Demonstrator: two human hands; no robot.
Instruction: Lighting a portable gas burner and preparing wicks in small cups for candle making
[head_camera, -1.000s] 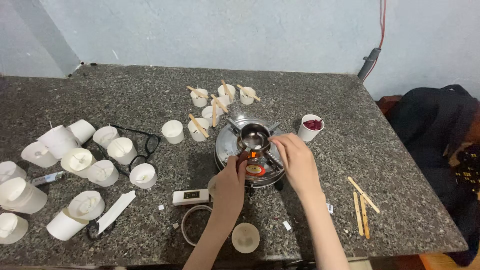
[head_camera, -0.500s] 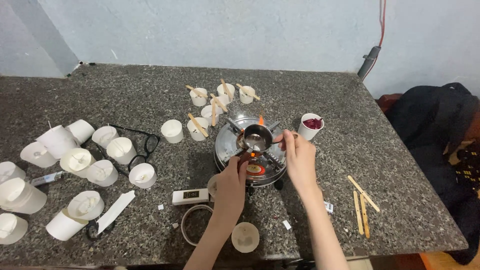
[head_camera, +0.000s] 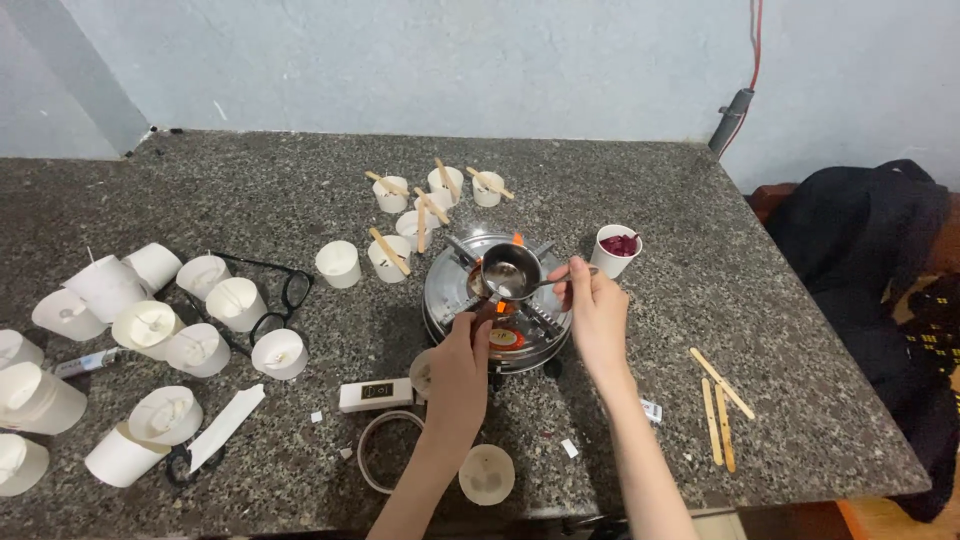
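Head view: looked down on a grey stone table. Right hand pinched shut on the thin handle of a small shiny metal cup, held just over the round silver stove in the middle of the table. Small orange flame seen under the cup. Left hand down low at the front of the stove, fingers curled in close by the flame; could not tell if they gripped something. White cup of dark red bits just to the right of the stove. Small white cups with wooden sticks right behind the stove. Many white paper cups and black glasses far off to the left. Three flat wooden sticks off to the right, near the table's edge.
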